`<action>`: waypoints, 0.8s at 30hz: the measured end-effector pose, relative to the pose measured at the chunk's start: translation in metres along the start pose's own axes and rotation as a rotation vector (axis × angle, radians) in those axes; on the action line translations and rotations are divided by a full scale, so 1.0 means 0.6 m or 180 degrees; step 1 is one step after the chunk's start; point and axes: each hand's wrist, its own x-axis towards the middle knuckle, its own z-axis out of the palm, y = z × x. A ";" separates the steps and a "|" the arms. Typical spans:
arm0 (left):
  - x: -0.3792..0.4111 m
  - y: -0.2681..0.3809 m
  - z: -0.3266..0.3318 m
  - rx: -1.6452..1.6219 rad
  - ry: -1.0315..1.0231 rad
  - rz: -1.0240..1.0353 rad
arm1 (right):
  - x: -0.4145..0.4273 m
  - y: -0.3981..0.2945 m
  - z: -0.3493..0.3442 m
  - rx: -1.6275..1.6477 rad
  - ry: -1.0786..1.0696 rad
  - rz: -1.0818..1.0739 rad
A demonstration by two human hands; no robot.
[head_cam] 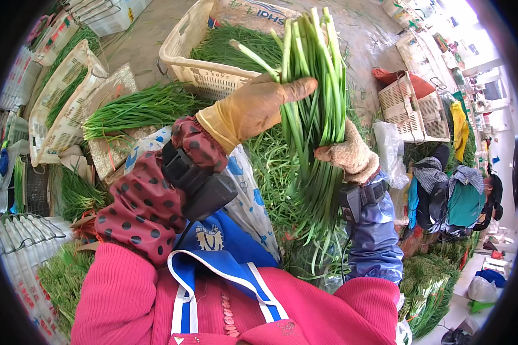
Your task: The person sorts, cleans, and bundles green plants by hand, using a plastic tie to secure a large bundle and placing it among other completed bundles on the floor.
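My left hand [259, 105], in a stained yellow rubber glove, grips a bunch of green garlic-chive-like stalks [323, 99] near their pale cut ends, which point away from me. One thicker stalk sticks out to the left. My right hand [349, 153], in a worn knitted glove with bare thumb tip, closes round the same bunch lower down. The leafy ends hang below it over a heap of loose leaves [272, 172]. A separate bundle of green leaves [142, 108] lies on a patterned board at the left.
A cream plastic crate [224, 71] holding greens stands ahead. Another crate [60, 129] is at the left, and one more [410, 110] at the right beside a clear plastic bag [390, 151]. Farther right, a person in a teal garment [466, 202] sits among greens. Bundled greens [431, 284] lie lower right.
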 end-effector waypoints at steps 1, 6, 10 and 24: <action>0.000 -0.006 -0.027 0.0235 0.0118 -0.0144 | 0.004 0.010 0.005 0.0017 -0.0032 0.0006; -0.036 -0.003 -0.083 -0.0252 -0.0139 -0.0376 | 0.032 0.112 0.061 0.1529 -0.0165 0.0090; -0.082 -0.022 -0.130 -0.0778 -0.0092 -0.0211 | 0.050 0.109 0.159 0.2303 -0.0854 0.0119; -0.254 -0.001 -0.127 0.3239 0.2927 0.1104 | 0.056 0.083 0.236 0.2164 -0.0741 0.0028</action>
